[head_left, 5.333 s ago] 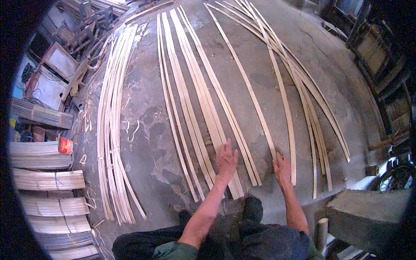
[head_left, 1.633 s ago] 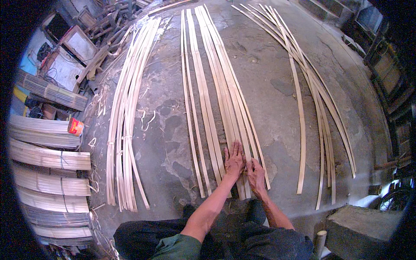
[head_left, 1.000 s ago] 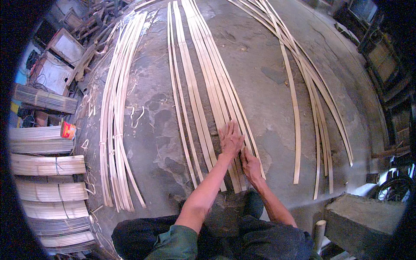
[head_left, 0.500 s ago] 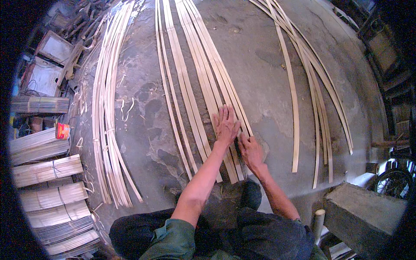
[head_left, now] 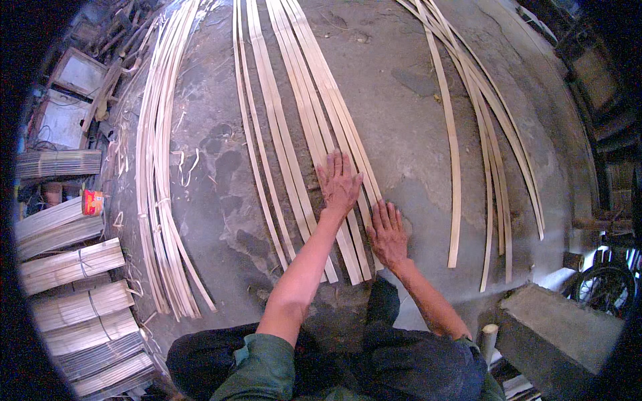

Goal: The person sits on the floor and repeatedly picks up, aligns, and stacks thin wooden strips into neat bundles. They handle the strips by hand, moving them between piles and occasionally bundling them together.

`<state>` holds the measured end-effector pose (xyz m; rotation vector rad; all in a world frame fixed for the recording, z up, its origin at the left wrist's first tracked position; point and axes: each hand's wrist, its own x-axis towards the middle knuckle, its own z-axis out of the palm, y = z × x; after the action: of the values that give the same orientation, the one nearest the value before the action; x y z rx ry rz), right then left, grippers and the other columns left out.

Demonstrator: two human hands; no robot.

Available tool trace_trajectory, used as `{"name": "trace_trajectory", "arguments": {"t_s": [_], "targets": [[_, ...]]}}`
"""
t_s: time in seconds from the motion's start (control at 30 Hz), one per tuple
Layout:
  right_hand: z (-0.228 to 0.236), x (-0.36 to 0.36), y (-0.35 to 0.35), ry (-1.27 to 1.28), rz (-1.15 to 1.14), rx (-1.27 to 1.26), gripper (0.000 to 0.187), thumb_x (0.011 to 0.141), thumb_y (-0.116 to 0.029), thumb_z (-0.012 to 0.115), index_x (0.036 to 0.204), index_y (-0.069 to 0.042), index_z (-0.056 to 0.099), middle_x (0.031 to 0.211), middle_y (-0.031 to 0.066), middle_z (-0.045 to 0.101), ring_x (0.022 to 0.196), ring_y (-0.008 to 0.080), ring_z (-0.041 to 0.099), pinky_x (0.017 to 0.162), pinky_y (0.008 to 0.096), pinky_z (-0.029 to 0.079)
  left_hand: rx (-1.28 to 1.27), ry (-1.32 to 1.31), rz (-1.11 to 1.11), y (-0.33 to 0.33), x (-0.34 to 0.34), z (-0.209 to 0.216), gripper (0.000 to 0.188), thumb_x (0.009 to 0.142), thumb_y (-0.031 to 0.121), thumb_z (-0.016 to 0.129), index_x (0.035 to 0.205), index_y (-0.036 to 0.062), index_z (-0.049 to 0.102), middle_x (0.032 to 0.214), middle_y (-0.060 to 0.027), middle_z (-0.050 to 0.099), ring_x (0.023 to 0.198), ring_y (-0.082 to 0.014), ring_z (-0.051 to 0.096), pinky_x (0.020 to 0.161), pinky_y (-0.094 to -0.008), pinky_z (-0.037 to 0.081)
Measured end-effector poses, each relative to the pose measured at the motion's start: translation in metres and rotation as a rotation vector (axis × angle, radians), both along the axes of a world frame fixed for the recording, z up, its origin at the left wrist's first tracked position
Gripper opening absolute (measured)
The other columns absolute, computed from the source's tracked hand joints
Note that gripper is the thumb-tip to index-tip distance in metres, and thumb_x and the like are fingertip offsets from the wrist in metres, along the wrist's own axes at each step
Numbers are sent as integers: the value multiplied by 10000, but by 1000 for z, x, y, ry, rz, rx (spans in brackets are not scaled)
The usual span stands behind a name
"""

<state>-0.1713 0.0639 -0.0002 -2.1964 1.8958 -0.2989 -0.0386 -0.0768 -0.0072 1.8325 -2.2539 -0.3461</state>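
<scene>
Several long, pale, bamboo-like strips lie side by side down the middle of the concrete floor. My left hand rests flat on this group, fingers stretched and thumb apart. Lower and to the right, my right hand is also spread, palm down at the group's right edge, over the near end of the outermost strip. Neither hand grips anything. Left of my left hand run a few wider strips and two narrow strips, with small gaps between them.
At left lies a bundle of strips, tied near its lower part. Farther left are stacked bundles of slats and a red container. On the right are a lone strip, crossed strips and a concrete block.
My right hand's fingers have gone from curled at the strip's edge to stretched flat. My left hand has shifted slightly up and left, and its fingers are more spread.
</scene>
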Motion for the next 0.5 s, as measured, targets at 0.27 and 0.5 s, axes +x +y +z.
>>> {"name": "trace_trajectory", "arguments": {"t_s": [0.27,0.5], "targets": [[-2,5,-4,12,-10,15,538,989,-274,383,1431,28,332,1517,191,287,1401,379,263,1157,487,181,-63,-30,-107,-15,5,-16,696,939,440,470,1465,17,299,1542,-161,257,1448,-310,180,1156,-554,75],[-6,-4,20,6,-15,52,522,992,-269,375,1422,27,349,1514,192,292,1409,376,248,1162,486,160,3,14,-145,6,-4,-3,679,941,406,468,1476,33,277,1546,-136,260,1456,-289,159,1164,-534,54]]}}
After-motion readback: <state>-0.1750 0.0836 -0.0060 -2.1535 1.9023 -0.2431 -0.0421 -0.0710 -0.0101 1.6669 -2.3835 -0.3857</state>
